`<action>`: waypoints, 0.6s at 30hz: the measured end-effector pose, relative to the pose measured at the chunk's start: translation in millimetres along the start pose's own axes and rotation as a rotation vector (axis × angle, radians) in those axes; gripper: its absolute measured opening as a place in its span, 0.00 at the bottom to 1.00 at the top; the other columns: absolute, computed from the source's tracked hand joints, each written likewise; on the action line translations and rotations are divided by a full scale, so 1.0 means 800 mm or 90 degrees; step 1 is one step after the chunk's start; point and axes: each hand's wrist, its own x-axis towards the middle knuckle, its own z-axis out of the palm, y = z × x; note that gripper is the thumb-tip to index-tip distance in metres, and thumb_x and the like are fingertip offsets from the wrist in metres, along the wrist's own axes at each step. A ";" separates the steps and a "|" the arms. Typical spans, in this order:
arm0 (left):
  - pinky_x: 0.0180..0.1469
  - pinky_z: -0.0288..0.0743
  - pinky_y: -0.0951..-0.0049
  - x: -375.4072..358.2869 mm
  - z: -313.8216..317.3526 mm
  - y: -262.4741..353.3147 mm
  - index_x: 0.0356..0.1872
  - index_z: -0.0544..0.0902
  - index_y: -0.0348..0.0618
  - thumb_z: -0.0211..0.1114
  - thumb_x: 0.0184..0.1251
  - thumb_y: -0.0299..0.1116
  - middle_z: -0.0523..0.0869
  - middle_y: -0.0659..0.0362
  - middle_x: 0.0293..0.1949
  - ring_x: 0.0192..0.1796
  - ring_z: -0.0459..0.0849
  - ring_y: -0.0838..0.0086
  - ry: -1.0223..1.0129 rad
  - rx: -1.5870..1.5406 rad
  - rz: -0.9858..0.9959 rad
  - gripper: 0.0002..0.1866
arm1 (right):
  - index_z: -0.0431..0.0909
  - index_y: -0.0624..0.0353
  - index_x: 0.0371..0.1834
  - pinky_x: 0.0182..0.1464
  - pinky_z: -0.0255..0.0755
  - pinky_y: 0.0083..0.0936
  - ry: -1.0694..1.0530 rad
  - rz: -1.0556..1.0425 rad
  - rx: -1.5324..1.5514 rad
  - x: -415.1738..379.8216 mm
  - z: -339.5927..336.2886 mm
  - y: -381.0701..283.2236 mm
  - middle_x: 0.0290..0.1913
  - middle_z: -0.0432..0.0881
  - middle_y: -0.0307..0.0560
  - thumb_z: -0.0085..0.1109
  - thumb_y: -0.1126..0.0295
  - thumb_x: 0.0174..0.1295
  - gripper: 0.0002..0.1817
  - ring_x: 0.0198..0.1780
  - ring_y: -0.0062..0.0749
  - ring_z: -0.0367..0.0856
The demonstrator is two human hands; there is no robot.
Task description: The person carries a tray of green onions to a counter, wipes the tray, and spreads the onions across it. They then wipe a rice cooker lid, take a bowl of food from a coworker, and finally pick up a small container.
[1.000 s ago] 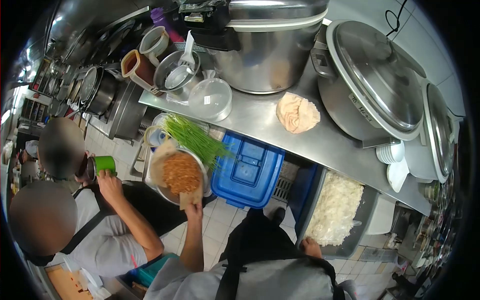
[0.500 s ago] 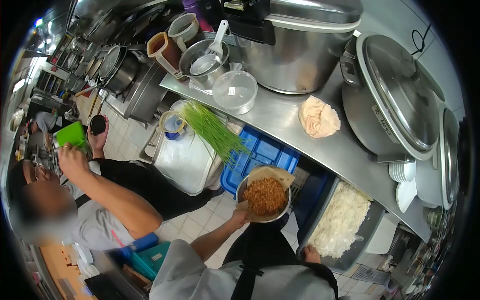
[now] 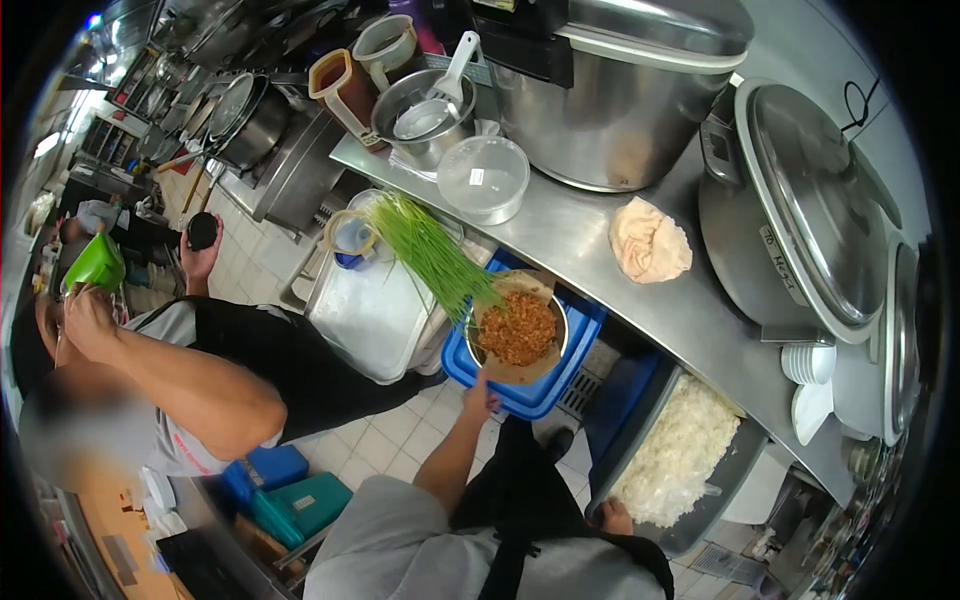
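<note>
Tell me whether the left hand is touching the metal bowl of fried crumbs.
Touching. The head view shows the left hand gripping the near rim of the metal bowl, with no gap, holding it over the blue bin lid.

We find very little writing here, and none of it reads cleanly. The large round steel cooker with the domed lid (image 3: 800,230) carries a small white label on its side wall — dark characters show on it, but we cannot make them out. The clear round plastic container with a lid (image 3: 484,178) bears a small white sticker, too small for us to read. The pink marks on the co-worker's grey shirt (image 3: 190,440) are illegible.
</note>
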 end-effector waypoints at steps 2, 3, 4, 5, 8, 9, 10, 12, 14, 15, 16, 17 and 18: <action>0.37 0.78 0.58 0.058 -0.055 0.002 0.49 0.75 0.30 0.64 0.60 0.61 0.80 0.47 0.34 0.36 0.81 0.61 0.243 -0.086 0.153 0.37 | 0.77 0.59 0.34 0.44 0.74 0.43 0.026 -0.017 -0.002 -0.003 0.016 0.015 0.37 0.75 0.53 0.75 0.54 0.41 0.24 0.42 0.52 0.77; 0.39 0.77 0.56 0.117 -0.098 0.003 0.45 0.74 0.25 0.62 0.63 0.58 0.81 0.42 0.34 0.35 0.81 0.55 0.403 -0.004 0.278 0.35 | 0.76 0.58 0.34 0.44 0.74 0.43 0.018 -0.012 -0.006 -0.003 0.016 0.015 0.37 0.75 0.53 0.75 0.54 0.41 0.24 0.42 0.52 0.77; 0.43 0.77 0.54 0.080 -0.114 0.032 0.43 0.74 0.24 0.60 0.65 0.56 0.81 0.37 0.37 0.40 0.82 0.45 0.507 0.072 0.409 0.33 | 0.76 0.58 0.34 0.44 0.74 0.43 0.010 -0.007 -0.010 -0.004 0.016 0.016 0.37 0.75 0.53 0.75 0.53 0.41 0.24 0.42 0.52 0.77; 0.44 0.77 0.54 0.074 -0.136 0.054 0.40 0.73 0.25 0.60 0.66 0.53 0.81 0.37 0.37 0.40 0.82 0.44 0.608 0.106 0.389 0.31 | 0.76 0.57 0.33 0.44 0.74 0.43 0.002 -0.004 -0.014 -0.003 0.017 0.016 0.37 0.75 0.53 0.74 0.53 0.41 0.24 0.42 0.52 0.77; 0.35 0.79 0.56 0.114 -0.209 0.097 0.36 0.72 0.29 0.61 0.67 0.46 0.81 0.42 0.34 0.36 0.83 0.52 0.693 0.145 0.323 0.23 | 0.76 0.56 0.33 0.44 0.74 0.44 0.034 -0.025 -0.005 -0.003 0.022 0.020 0.36 0.75 0.52 0.73 0.53 0.43 0.22 0.42 0.52 0.77; 0.30 0.79 0.59 0.111 -0.227 0.113 0.40 0.73 0.30 0.61 0.67 0.44 0.81 0.44 0.35 0.34 0.83 0.57 0.454 0.065 0.313 0.21 | 0.76 0.56 0.33 0.44 0.74 0.44 0.029 -0.020 -0.012 -0.002 0.023 0.021 0.36 0.75 0.52 0.73 0.54 0.43 0.22 0.42 0.52 0.77; 0.25 0.78 0.62 0.101 -0.239 0.126 0.44 0.73 0.32 0.61 0.66 0.41 0.81 0.47 0.35 0.31 0.83 0.61 0.215 -0.010 0.295 0.19 | 0.76 0.55 0.33 0.43 0.74 0.44 0.025 -0.014 -0.018 -0.002 0.023 0.021 0.36 0.74 0.52 0.72 0.54 0.44 0.21 0.42 0.52 0.77; 0.24 0.79 0.69 0.097 -0.230 0.146 0.51 0.74 0.37 0.58 0.66 0.33 0.81 0.51 0.37 0.30 0.83 0.64 0.169 0.030 0.259 0.16 | 0.76 0.55 0.33 0.44 0.73 0.44 0.010 -0.009 -0.017 -0.002 0.025 0.022 0.36 0.74 0.52 0.71 0.55 0.44 0.20 0.42 0.52 0.77; 0.31 0.83 0.67 0.095 -0.213 0.147 0.54 0.72 0.36 0.56 0.69 0.33 0.81 0.50 0.39 0.37 0.84 0.61 0.201 -0.014 0.231 0.17 | 0.76 0.55 0.33 0.45 0.73 0.43 -0.015 -0.017 -0.006 -0.003 0.022 0.026 0.37 0.75 0.52 0.71 0.57 0.44 0.19 0.43 0.52 0.77; 0.30 0.84 0.66 0.092 -0.207 0.143 0.53 0.73 0.36 0.54 0.66 0.29 0.81 0.51 0.39 0.35 0.83 0.62 0.157 -0.093 0.236 0.15 | 0.76 0.55 0.34 0.45 0.73 0.43 -0.019 -0.009 -0.008 -0.005 0.023 0.026 0.37 0.75 0.52 0.71 0.57 0.44 0.19 0.44 0.51 0.77; 0.30 0.84 0.66 0.086 -0.199 0.138 0.51 0.74 0.36 0.52 0.63 0.24 0.82 0.51 0.38 0.34 0.83 0.64 0.112 -0.173 0.242 0.15 | 0.77 0.55 0.35 0.46 0.73 0.43 -0.022 -0.002 -0.011 -0.005 0.025 0.027 0.38 0.75 0.52 0.70 0.57 0.44 0.19 0.44 0.51 0.77; 0.30 0.85 0.65 0.079 -0.190 0.133 0.49 0.75 0.36 0.50 0.60 0.20 0.82 0.52 0.38 0.32 0.83 0.65 0.066 -0.255 0.248 0.15 | 0.77 0.55 0.36 0.47 0.73 0.43 -0.025 0.005 -0.014 -0.006 0.029 0.034 0.38 0.75 0.52 0.70 0.57 0.44 0.19 0.45 0.51 0.77; 0.33 0.85 0.64 0.071 -0.183 0.131 0.51 0.74 0.35 0.49 0.60 0.19 0.82 0.50 0.40 0.35 0.83 0.64 0.002 -0.280 0.228 0.17 | 0.78 0.55 0.37 0.47 0.73 0.42 -0.028 0.014 -0.018 -0.005 0.035 0.039 0.38 0.75 0.52 0.70 0.57 0.44 0.19 0.45 0.51 0.77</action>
